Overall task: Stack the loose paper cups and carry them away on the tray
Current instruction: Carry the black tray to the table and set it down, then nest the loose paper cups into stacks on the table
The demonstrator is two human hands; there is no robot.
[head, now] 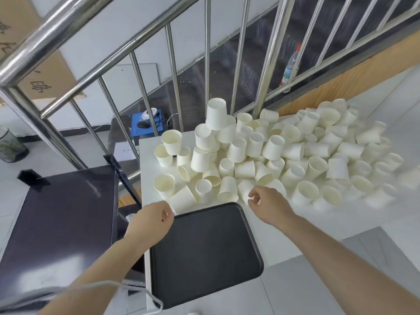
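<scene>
Paper cups: loose heap across your table's far half. Tray: black, bare, at near left corner. Your left hand: grip unclear, at tray's far left corner. Your right hand: pinches one cup.

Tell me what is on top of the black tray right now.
Nothing rests on the black tray; its surface shows bare. The paper cups lie heaped on the white table beyond it. What lies under the tray is hidden.

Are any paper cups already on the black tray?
No. The black tray lies bare on the table's near edge, while the paper cups lie heaped beyond it.
</scene>
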